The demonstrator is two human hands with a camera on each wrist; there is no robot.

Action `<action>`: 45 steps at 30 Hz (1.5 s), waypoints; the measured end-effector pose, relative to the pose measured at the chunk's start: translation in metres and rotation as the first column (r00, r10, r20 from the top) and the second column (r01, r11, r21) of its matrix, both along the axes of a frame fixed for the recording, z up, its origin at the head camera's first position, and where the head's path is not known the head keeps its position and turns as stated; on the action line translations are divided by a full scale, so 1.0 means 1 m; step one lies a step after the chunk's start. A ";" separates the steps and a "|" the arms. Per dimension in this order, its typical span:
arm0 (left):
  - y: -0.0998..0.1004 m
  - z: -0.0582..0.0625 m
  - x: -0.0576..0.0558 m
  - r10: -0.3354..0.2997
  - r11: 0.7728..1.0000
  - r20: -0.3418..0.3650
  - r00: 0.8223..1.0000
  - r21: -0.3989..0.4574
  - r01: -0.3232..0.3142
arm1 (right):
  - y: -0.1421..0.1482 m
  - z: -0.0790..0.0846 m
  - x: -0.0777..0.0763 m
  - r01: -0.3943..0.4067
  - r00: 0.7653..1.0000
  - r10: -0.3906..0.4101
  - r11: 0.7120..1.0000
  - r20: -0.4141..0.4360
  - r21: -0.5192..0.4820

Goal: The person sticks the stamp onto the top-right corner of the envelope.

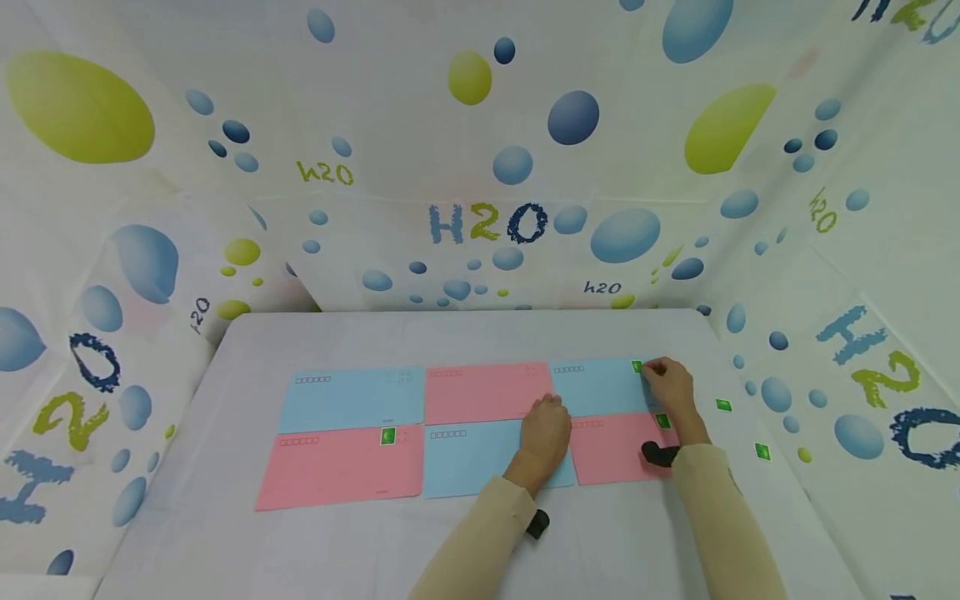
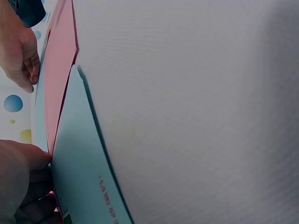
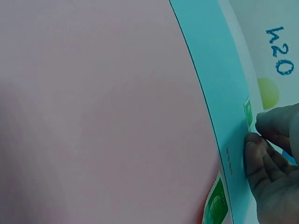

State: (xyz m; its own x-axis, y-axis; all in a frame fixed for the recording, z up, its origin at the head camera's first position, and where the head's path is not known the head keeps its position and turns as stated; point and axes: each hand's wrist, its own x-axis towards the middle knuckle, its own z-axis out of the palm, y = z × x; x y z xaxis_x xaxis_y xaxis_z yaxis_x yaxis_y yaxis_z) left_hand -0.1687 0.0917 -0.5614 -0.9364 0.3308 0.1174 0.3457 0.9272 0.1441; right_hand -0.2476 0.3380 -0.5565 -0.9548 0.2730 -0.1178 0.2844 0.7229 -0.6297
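My right hand is at the upper right corner of a blue envelope, its thumb and forefinger pinching the edge of a green stamp. In the right wrist view, that stamp lies against the envelope by the fingertips. My left hand rests with bent fingers where the top middle pink envelope meets the lower blue envelope. A small piece of a green stamp shows beside that hand in the left wrist view.
A lower right pink envelope bears a green stamp. On the left are a blue envelope and a stamped pink envelope. Two loose stamps, one farther back and one nearer, lie on the white table.
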 end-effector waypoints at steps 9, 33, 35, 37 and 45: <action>-0.002 0.003 0.003 -0.012 1.000 0.002 1.000 -0.010 0.012 | -0.002 0.006 0.005 -0.010 1.000 0.010 1.000 0.000 -0.001; -0.002 0.015 0.021 -0.012 0.993 0.132 0.991 -0.112 0.027 | -0.011 0.016 0.022 -0.090 0.996 0.090 0.996 -0.012 -0.020; -0.007 0.014 0.021 -0.020 0.999 0.140 0.990 -0.029 0.024 | -0.010 0.018 0.026 -0.104 0.994 0.104 0.994 -0.015 -0.018; -0.012 0.012 0.021 -0.027 0.999 0.146 0.989 0.040 0.022 | -0.009 0.021 0.031 -0.117 0.993 0.117 0.993 -0.035 -0.002; -0.038 0.005 0.017 0.022 0.988 0.043 0.999 0.152 -0.029 | 0.012 0.028 0.048 -0.029 0.996 0.030 0.999 -0.085 0.013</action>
State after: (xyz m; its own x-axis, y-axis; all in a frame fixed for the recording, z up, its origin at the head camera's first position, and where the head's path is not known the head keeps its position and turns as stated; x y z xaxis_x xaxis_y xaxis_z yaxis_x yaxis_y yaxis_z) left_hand -0.1518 0.0541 -0.5565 -0.9493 0.2880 0.1261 0.3132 0.9018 0.2977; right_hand -0.2000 0.3505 -0.5284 -0.9688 0.2456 -0.0322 0.2084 0.7377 -0.6422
